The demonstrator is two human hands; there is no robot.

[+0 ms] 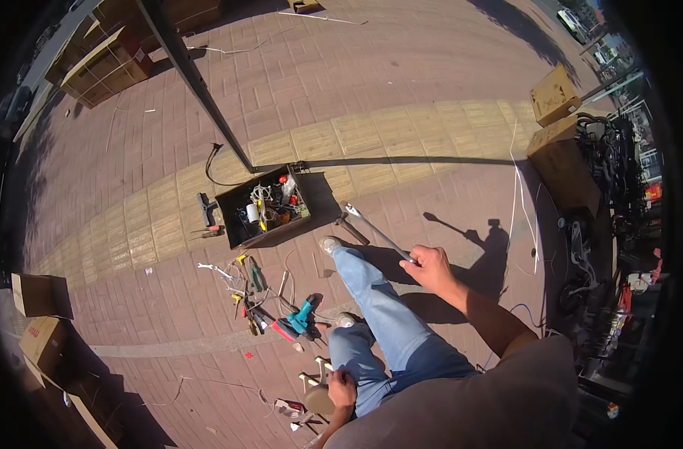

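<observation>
My right hand point(430, 268) is closed around the lower end of a long silver wrench point(379, 233). The wrench slants up and left over the paving, its shiny head above a hammer point(352, 230) on the ground. Beside my left thigh, my left hand point(341, 389) is low, fingers curled; whether anything is in them is hidden. Next to it is a small stool point(319, 399) with a round brown top. Ahead stands an open dark toolbox point(305, 203) filled with mixed tools and parts. A teal power tool point(302, 317) lies left of my feet, near pliers with green handles point(257, 278).
A metal pole point(195, 82) rises behind the toolbox. Cables and several hand tools point(252, 318) are spread on the left paving. Cardboard boxes stand at far left point(106, 69), near left point(42, 340) and right point(562, 168). Dark bicycle-like frames point(611, 161) crowd the right edge.
</observation>
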